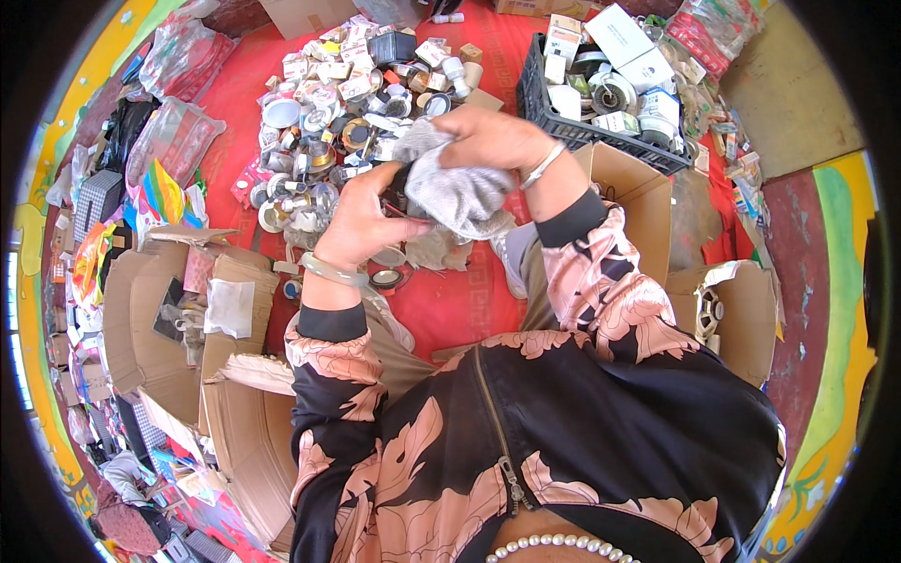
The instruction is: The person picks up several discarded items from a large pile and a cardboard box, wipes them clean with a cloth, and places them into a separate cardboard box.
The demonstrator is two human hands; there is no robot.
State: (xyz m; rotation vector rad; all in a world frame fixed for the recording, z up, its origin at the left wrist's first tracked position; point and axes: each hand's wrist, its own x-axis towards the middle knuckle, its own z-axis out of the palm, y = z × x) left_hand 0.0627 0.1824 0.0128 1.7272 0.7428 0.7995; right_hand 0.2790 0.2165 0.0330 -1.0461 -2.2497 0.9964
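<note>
My left hand (359, 223) is closed around a small black object (397, 190), mostly covered, so its kind is unclear. My right hand (495, 143) grips a light grey cloth (460, 192) bunched over that object, and the cloth's loose end hangs toward my knees. Just beyond both hands spreads a heap of lamp and light-fitting parts (324, 155) mixed with small boxes, on a red patterned cloth (465, 305). A round dark-rimmed piece (386, 279) lies on the red cloth below my left hand.
A black plastic crate (615, 141) full of boxes and fittings stands at the far right. Open cardboard boxes flank me, one on the left (249, 413) and one on the right (746, 324) holding a metal part. Bags and wrapped goods line the left wall.
</note>
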